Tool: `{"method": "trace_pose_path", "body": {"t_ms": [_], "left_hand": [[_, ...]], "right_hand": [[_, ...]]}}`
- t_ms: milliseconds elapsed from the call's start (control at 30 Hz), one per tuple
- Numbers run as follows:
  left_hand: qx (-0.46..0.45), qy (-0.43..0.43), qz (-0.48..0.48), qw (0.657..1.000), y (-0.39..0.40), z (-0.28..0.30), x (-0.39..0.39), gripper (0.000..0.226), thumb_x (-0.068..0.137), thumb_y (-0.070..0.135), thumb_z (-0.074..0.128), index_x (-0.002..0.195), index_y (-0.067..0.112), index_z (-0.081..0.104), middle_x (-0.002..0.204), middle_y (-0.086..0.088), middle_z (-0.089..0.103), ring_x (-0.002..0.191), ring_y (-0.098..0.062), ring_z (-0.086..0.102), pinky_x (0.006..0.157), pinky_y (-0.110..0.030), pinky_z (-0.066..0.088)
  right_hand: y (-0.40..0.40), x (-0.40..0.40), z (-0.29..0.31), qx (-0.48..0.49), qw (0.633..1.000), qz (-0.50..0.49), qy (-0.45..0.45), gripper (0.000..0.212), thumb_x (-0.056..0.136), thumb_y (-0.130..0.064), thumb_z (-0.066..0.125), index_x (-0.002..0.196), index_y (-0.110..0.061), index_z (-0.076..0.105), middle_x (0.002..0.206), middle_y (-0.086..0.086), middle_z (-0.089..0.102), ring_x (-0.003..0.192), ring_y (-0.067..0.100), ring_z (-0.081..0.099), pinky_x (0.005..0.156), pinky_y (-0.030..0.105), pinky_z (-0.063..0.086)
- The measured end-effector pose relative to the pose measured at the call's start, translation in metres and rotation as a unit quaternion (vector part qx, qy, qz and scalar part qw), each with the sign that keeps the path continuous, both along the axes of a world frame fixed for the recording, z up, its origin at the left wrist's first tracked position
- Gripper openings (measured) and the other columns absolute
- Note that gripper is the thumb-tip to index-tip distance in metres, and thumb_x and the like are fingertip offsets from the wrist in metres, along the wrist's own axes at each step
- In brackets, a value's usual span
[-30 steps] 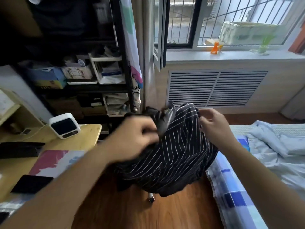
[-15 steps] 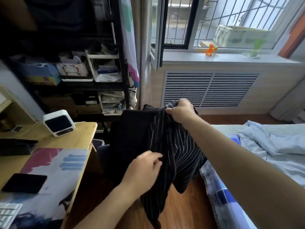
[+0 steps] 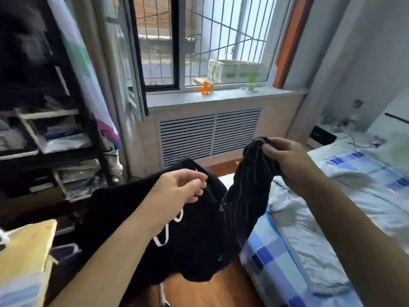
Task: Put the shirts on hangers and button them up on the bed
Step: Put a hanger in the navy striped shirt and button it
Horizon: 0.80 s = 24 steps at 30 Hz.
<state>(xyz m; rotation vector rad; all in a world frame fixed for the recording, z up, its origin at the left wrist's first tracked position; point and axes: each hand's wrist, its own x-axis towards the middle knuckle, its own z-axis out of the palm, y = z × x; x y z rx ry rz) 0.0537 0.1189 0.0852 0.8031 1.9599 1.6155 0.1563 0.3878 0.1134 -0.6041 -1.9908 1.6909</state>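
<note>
**Limp striped shirt, held up beside the bed**

The right hand (image 3: 285,158) is pinching a bunched fold of the black striped shirt (image 3: 245,196), which is hanging between the hands over the edge of the bed (image 3: 332,218). The left hand (image 3: 177,191) is hovering with loosely curled fingers, gripping nothing clearly (light, floppy cloth; best taken at collar or shoulders).

Black pinstriped shirt (image 3: 245,196) bunched, held aloft

Single head-worn wide-angle view, looking forward and down, close over the bed (image 3: 332,229) edge, facing the window (image 3: 199,41).
</note>
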Motion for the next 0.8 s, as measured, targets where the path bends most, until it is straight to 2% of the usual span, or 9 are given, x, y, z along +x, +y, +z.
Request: {"method": "trace_pose_path", "body": {"t_ms": [100, 200, 233, 300, 367, 433, 567, 700, 800], "left_hand": [[-0.030, 0.200, -0.103, 0.974, 0.065, 0.007, 0.006, 0.042, 0.095, 0.021, 0.070, 0.131, 0.040, 0.062, 0.123, 0.020, 0.064, 0.115, 0.002, 0.058, 0.099, -0.015, 0.045], [-0.065, 0.296, -0.272, 0.913, 0.139, 0.001, 0.024, 0.065, 0.089, 0.028, 0.076, 0.146, 0.040, 0.049, 0.144, 0.020, 0.049, 0.136, 0.001, 0.041, 0.114, -0.021, 0.030], [-0.077, 0.295, -0.324, 0.896, 0.162, -0.005, 0.036, 0.059, 0.089, 0.027, 0.076, 0.142, 0.038, 0.054, 0.141, 0.019, 0.054, 0.134, 0.000, 0.045, 0.113, -0.023, 0.033], [-0.088, 0.280, -0.390, 0.873, 0.202, -0.023, 0.072, 0.027, 0.090, 0.025, 0.071, 0.117, 0.031, 0.070, 0.115, 0.014, 0.070, 0.112, -0.004, 0.062, 0.101, -0.029, 0.046], [-0.084, 0.269, -0.397, 0.874, 0.233, -0.042, 0.120, 0.011, 0.086, 0.030, 0.062, 0.089, 0.023, 0.070, 0.086, 0.004, 0.072, 0.087, -0.011, 0.067, 0.084, -0.039, 0.053], [-0.087, 0.271, -0.358, 0.889, 0.257, -0.058, 0.165, 0.008, 0.084, 0.026, 0.060, 0.077, 0.022, 0.062, 0.074, 0.003, 0.068, 0.080, -0.014, 0.064, 0.074, -0.037, 0.050], [-0.024, 0.284, -0.282, 0.916, 0.290, -0.050, 0.244, 0.033, 0.082, 0.005, 0.055, 0.103, 0.025, 0.071, 0.103, -0.002, 0.074, 0.102, -0.023, 0.065, 0.084, -0.031, 0.045], [0.024, 0.393, -0.310, 0.866, 0.318, 0.001, 0.337, 0.030, 0.085, 0.004, 0.056, 0.106, 0.016, 0.074, 0.103, -0.010, 0.075, 0.099, -0.033, 0.065, 0.077, -0.031, 0.039], [0.047, 0.473, -0.320, 0.820, 0.337, 0.025, 0.419, 0.012, 0.090, 0.021, 0.057, 0.091, 0.020, 0.068, 0.090, -0.004, 0.069, 0.086, -0.030, 0.062, 0.073, -0.039, 0.049]], "right_hand": [[-0.003, 0.072, 0.017, 0.056, 0.993, 0.093, -0.040, 0.020, 0.094, -0.006, 0.061, 0.110, -0.006, 0.073, 0.090, 0.006, 0.074, 0.077, 0.013, 0.069, 0.062, 0.020, 0.052], [0.007, 0.138, 0.042, 0.082, 0.994, 0.051, -0.056, 0.018, 0.090, -0.010, 0.063, 0.101, -0.017, 0.076, 0.087, -0.002, 0.074, 0.077, 0.007, 0.069, 0.065, 0.015, 0.050], [0.013, 0.160, 0.047, 0.088, 0.994, 0.021, -0.057, 0.021, 0.094, -0.006, 0.061, 0.099, -0.020, 0.076, 0.086, -0.004, 0.074, 0.077, 0.006, 0.068, 0.064, 0.015, 0.050], [0.023, 0.206, 0.053, 0.086, 0.994, -0.058, -0.044, 0.031, 0.098, -0.003, 0.057, 0.094, -0.024, 0.079, 0.087, -0.004, 0.074, 0.078, 0.008, 0.068, 0.065, 0.018, 0.051], [0.031, 0.258, 0.054, 0.063, 0.988, -0.144, -0.009, 0.023, 0.095, -0.010, 0.060, 0.093, -0.023, 0.079, 0.089, 0.000, 0.073, 0.081, 0.014, 0.066, 0.069, 0.024, 0.052], [0.034, 0.315, 0.052, 0.040, 0.972, -0.232, 0.015, 0.017, 0.093, -0.014, 0.060, 0.095, -0.019, 0.076, 0.087, 0.000, 0.074, 0.081, 0.016, 0.066, 0.072, 0.028, 0.053], [0.030, 0.430, 0.044, 0.022, 0.927, -0.375, -0.002, 0.025, 0.103, -0.002, 0.048, 0.099, -0.016, 0.069, 0.080, -0.004, 0.074, 0.070, 0.006, 0.069, 0.064, 0.019, 0.055], [0.038, 0.554, 0.032, 0.111, 0.828, -0.536, -0.122, 0.025, 0.107, -0.011, 0.047, 0.102, -0.021, 0.069, 0.094, 0.002, 0.073, 0.086, 0.016, 0.069, 0.078, 0.033, 0.056], [0.054, 0.638, 0.018, 0.302, 0.650, -0.629, -0.301, 0.029, 0.105, -0.019, 0.042, 0.113, -0.003, 0.064, 0.116, 0.023, 0.058, 0.110, 0.040, 0.053, 0.094, 0.042, 0.039]]}}
